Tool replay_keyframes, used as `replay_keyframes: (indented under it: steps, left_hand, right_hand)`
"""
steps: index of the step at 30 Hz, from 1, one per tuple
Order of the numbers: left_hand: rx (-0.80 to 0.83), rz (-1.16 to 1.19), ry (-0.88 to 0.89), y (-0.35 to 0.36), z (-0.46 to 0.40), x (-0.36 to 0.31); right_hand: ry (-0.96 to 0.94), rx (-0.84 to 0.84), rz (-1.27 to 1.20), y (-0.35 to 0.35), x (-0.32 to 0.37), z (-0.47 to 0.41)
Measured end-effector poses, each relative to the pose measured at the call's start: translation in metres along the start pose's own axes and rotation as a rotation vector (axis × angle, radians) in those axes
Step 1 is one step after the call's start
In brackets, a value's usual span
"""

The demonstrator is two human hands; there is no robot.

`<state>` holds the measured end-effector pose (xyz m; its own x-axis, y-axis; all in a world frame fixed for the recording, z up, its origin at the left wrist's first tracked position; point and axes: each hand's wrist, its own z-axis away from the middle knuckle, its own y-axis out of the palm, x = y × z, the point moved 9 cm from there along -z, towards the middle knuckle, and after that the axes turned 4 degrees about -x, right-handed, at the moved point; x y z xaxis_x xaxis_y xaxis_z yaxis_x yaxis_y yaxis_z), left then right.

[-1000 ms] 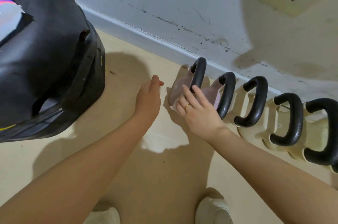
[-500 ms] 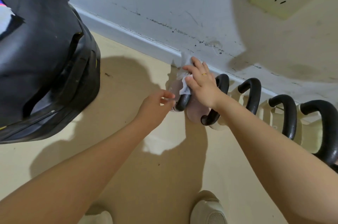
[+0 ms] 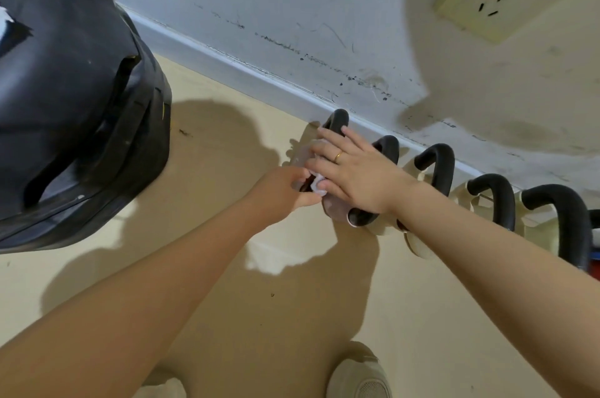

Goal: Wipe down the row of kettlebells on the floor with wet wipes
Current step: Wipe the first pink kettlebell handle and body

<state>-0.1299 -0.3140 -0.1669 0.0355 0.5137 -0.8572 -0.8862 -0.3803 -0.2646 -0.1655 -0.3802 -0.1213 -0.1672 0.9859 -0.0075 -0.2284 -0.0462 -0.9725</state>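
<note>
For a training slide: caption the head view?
Both hands work a wet wipe on the end kettlebell by the wall.
</note>
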Motion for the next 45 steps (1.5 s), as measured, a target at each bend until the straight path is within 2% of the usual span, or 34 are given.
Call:
replay_keyframes:
  steps: [2, 5, 10, 13, 15, 17, 18, 21, 23, 24, 27, 28, 31, 33, 34, 36, 40, 41, 45]
  left_hand:
    - [0.069, -0.076, 0.014, 0.001, 0.000, -0.004]
    - [0.125, -0.146, -0.004, 0.001, -0.003, -0.006]
    - [-0.063, -0.159, -0.047, -0.001, -0.009, -0.004]
    - [-0.064, -0.202, -0.077, 0.001, -0.012, -0.006]
    - [-0.041, -0.212, -0.126, -0.001, -0.014, -0.004]
    - [-0.016, -0.181, -0.148, -0.001, -0.016, 0.000]
    - [-0.012, -0.156, -0.148, -0.002, -0.017, 0.001]
    - [0.005, -0.124, -0.137, 0.001, -0.017, 0.002]
    - [0.017, -0.134, -0.129, 0.002, -0.017, 0.000]
    - [0.017, -0.133, -0.131, 0.001, -0.016, 0.000]
    - [0.027, -0.107, -0.157, -0.002, -0.014, -0.001]
    - [0.030, -0.119, -0.153, -0.002, -0.014, -0.001]
    - [0.007, -0.200, -0.086, -0.002, -0.013, -0.005]
    - [-0.009, -0.211, -0.080, -0.002, -0.012, -0.005]
    - [-0.012, -0.209, -0.083, -0.002, -0.013, -0.005]
    - [0.002, -0.210, -0.090, -0.003, -0.015, -0.005]
    - [0.033, -0.194, -0.135, -0.003, -0.016, -0.003]
    - [0.040, -0.192, -0.152, -0.003, -0.015, -0.003]
    - [0.074, -0.203, -0.185, -0.001, -0.017, -0.004]
  right_hand:
    - [0.028, 0.029, 0.039, -0.005, -0.020, 0.004]
    - [0.231, 0.040, 0.063, -0.011, -0.048, -0.004]
    - [-0.047, -0.057, 0.265, 0.004, 0.009, -0.017]
    - [-0.036, -0.058, 0.269, 0.001, 0.005, -0.017]
    - [0.063, -0.092, 0.219, -0.012, -0.012, -0.022]
    - [0.227, -0.027, 0.187, -0.008, -0.033, -0.026]
    - [0.240, -0.028, 0.174, -0.004, -0.035, -0.027]
    - [0.007, -0.074, 0.231, 0.002, -0.002, -0.023]
    - [-0.071, -0.070, 0.208, 0.005, -0.003, -0.022]
    - [-0.036, -0.073, 0.146, 0.001, -0.011, -0.026]
    - [0.249, -0.035, 0.011, -0.005, -0.048, -0.036]
    - [0.265, -0.039, 0.003, -0.006, -0.046, -0.037]
    - [0.005, -0.168, 0.115, -0.005, -0.009, -0.029]
    - [-0.135, -0.146, 0.093, -0.003, 0.001, -0.026]
    - [-0.117, -0.109, 0.033, -0.003, -0.008, -0.031]
    - [0.068, -0.036, -0.174, -0.001, -0.047, -0.044]
    - [0.499, 0.009, -0.932, 0.017, -0.098, -0.044]
    - [0.575, 0.011, -1.040, 0.025, -0.101, -0.041]
    - [0.739, 0.010, -1.222, 0.042, -0.104, -0.034]
